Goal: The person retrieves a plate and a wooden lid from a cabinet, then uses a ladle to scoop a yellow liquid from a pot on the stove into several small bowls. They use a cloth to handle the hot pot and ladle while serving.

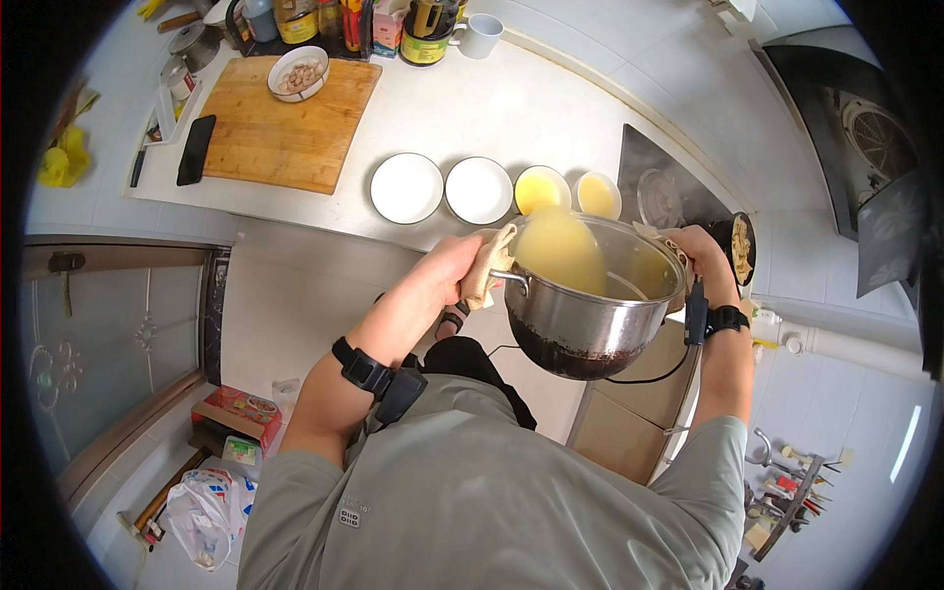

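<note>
Between my hands hangs a large stainless steel pot (590, 317), tilted towards the counter, its lower side blackened. Yellow liquid (560, 254) lies against its far wall. My left hand (459, 267) grips one side handle through a folded beige cloth (488, 269). My right hand (700, 249) holds the opposite side through another cloth (664, 240), which hides that handle. Beyond the rim, a bowl (543, 190) and a smaller bowl or cup (598, 196) contain yellow liquid. Two white bowls (406, 189) (479, 190) to their left show only white insides.
A wooden cutting board (284, 125) carries a bowl of pale pieces (299, 74). A black phone (196, 150) lies beside it. Bottles, jars and a mug (481, 36) line the wall. At right are a cooktop (660, 184), a pan with food (741, 249) and a range hood (848, 133).
</note>
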